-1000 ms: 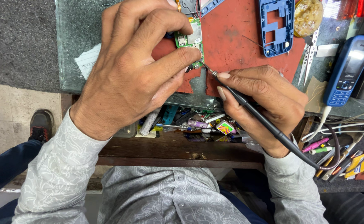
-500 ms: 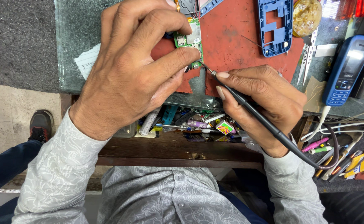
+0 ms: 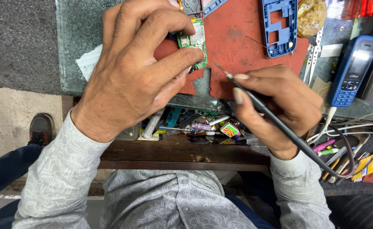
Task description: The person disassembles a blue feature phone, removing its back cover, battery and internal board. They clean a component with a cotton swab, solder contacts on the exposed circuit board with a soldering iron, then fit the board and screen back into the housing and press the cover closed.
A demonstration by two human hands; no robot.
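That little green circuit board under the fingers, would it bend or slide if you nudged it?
The board looks thin, flat and rigid, so probably stiff and very light. On the red mat it would likely slide, not roll; the left hand pins it. Its tiny parts suggest it is fragile.

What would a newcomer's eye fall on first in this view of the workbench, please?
First, the two hands in the middle: the left hand pinches a small green circuit board on the red mat, while the right hand holds a thin black corded tool, its tip pointing toward the board. Next, the blue phone frame at the top and the blue handset at the right edge.
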